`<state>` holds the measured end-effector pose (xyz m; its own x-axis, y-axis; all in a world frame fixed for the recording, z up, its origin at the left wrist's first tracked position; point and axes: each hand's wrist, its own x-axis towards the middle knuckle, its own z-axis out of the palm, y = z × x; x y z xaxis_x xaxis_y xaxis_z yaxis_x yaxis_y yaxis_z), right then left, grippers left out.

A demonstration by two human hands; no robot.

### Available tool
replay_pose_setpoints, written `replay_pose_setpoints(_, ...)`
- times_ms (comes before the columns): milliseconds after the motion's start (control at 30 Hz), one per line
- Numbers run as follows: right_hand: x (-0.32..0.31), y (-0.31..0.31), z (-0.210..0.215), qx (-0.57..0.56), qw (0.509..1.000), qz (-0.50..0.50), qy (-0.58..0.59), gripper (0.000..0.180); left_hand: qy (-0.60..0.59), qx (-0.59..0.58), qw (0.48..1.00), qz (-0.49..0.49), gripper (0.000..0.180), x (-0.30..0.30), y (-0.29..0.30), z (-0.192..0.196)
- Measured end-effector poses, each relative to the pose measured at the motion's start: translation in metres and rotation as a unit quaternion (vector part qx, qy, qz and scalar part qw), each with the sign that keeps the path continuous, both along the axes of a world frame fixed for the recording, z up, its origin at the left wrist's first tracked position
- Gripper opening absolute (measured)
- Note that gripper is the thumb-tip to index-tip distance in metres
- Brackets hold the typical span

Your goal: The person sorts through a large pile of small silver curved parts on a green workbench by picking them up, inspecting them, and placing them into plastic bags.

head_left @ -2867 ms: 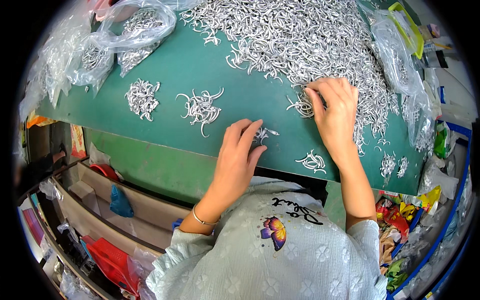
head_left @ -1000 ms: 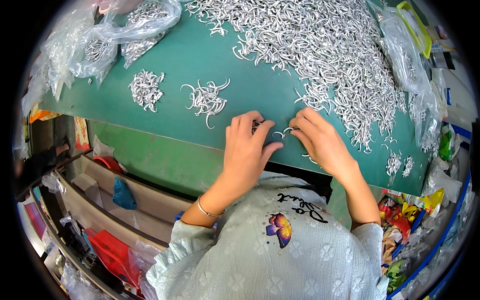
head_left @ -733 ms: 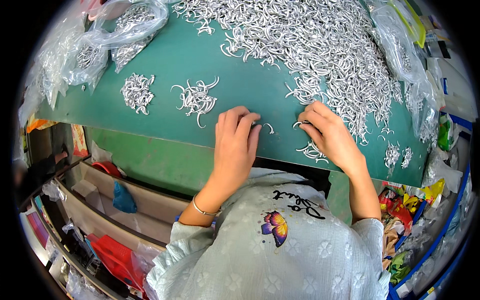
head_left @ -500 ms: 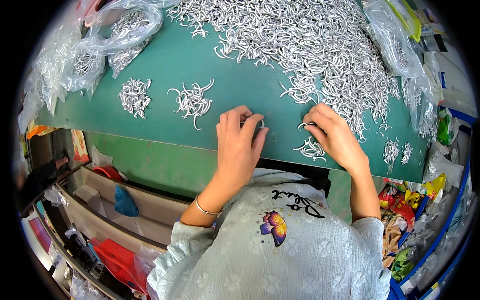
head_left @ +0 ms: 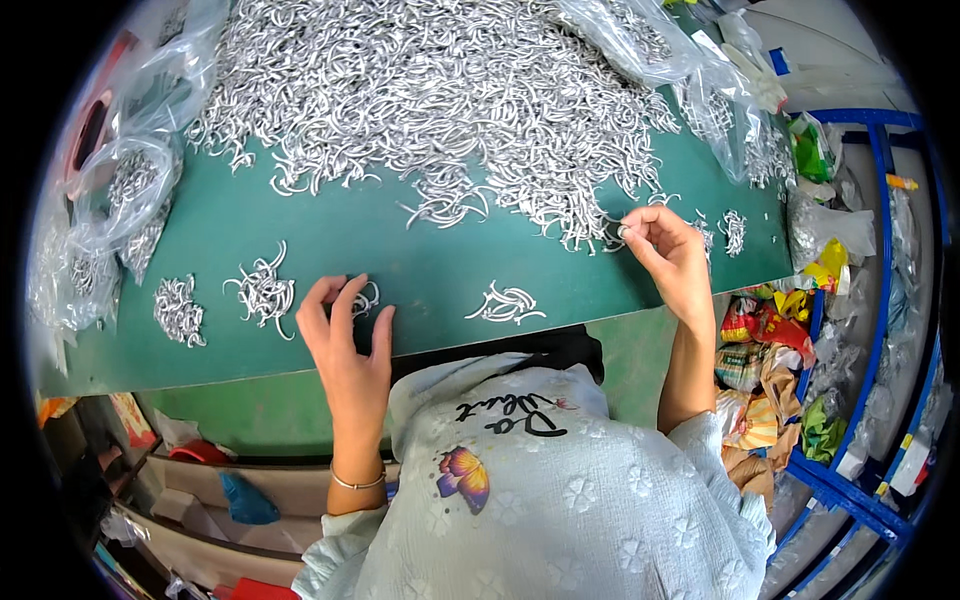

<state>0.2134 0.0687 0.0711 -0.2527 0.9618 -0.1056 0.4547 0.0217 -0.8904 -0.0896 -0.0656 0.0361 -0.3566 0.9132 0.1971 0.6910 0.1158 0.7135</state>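
Nearest, a small pile of curved metal pieces (head_left: 505,303) is lying by the front edge of the bench (head_left: 430,318), while toward nine o'clock the left hand (head_left: 346,345) is arching, thumb apart, over a few more pieces (head_left: 370,298), beside a loose pile (head_left: 264,290). At two o'clock the right hand (head_left: 671,250) is apparently pinching a single piece (head_left: 621,231) beside the big heap (head_left: 430,100), lying toward twelve; tangled curved ends could be dragging extras along, and careless fingers mixing neighbouring piles.
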Motion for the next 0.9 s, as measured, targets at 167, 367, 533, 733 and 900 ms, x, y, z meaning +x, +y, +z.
replay_pose_setpoints(167, -0.043, -0.01, -0.005, 0.069, 0.993, 0.068, -0.068, 0.01, 0.0, -0.003, 1.0, -0.018, 0.045, 0.001, 0.005, 0.003)
replay_pose_setpoints(367, -0.132, -0.028, -0.01, 0.118, 0.96, 0.254, -0.021, 0.013, -0.02, 0.005, 1.0, -0.001, 0.049, -0.002, -0.004, 0.002)
replay_pose_setpoints(533, -0.16, -0.03, -0.024, 0.167, 0.932, 0.318, -0.046, 0.018, -0.05, 0.02, 0.999, 0.001, 0.051, -0.006, -0.011, 0.005)
replay_pose_setpoints(733, -0.149, -0.027, -0.022, 0.169, 0.921, 0.341, -0.09, 0.021, -0.052, 0.012, 0.999, -0.004, 0.052, -0.01, -0.015, 0.005)
replay_pose_setpoints(900, -0.114, -0.02, -0.003, 0.134, 0.951, 0.273, -0.06, 0.018, 0.019, -0.008, 0.999, -0.033, 0.049, 0.003, 0.001, 0.009)
